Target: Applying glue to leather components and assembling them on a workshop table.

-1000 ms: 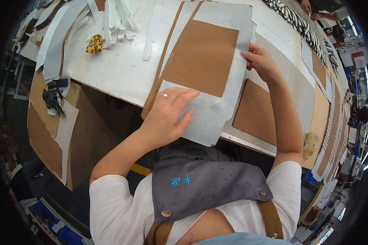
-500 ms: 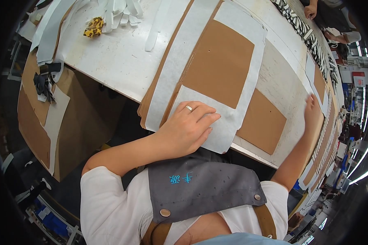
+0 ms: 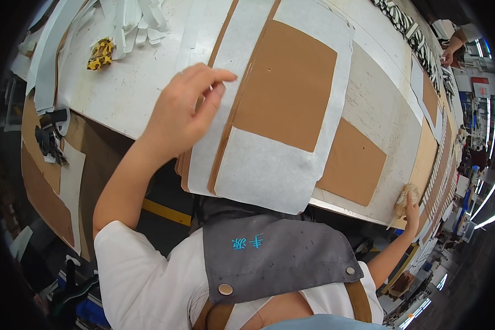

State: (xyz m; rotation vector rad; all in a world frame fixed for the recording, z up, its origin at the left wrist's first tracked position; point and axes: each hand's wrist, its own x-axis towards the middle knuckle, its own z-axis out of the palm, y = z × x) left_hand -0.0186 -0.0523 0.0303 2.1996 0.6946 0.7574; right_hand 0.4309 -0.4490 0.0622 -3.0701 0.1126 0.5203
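A stack of brown sheets with white borders (image 3: 291,82) lies in front of me on the white table. My left hand (image 3: 187,104) is raised over the left edge of this stack. Its index finger and thumb are stretched out and apart, with nothing between them. At the table's near right edge, my right hand (image 3: 412,214) grips a pale beige lump (image 3: 406,197) with a rough, mottled surface; its kind I cannot make out. A thin, light piece sticks out below the lump. To the left of that hand lies a single brown panel (image 3: 353,164).
Scraps of white strips (image 3: 132,25) and a crumpled yellow and black piece (image 3: 99,54) lie at the far left. Dark scraps (image 3: 50,135) rest on a brown board beside the table. Black-and-white striped material (image 3: 407,27) runs along the far right, near another person's hand (image 3: 451,52).
My left hand has lifted off the stack's near white border and moved up and left. My right hand has come nearer along the right side and now holds the beige lump.
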